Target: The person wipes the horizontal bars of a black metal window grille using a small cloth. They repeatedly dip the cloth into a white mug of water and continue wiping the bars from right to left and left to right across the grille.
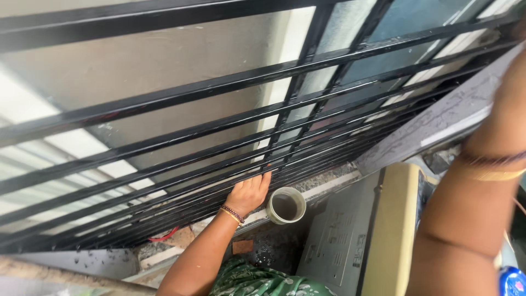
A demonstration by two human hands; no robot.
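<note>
At about five o'clock from your view's centre lies a flat grey panel (pixel 342 241) with faint raised lettering, a label moulded into the cream-edged appliance (pixel 392 230). At the far four o'clock corner peeks a blue package (pixel 512 282) with a pink spot.

Below the black grille I see a speckled stone ledge (pixel 323 178) running along the foot of the bars. A pale round cup (pixel 285 205) sits on it, mouth tipped toward me. Further left on the ledge, a red wire (pixel 163 237). A small brown pad (pixel 242 246) lies on the dark surface just below.
</note>
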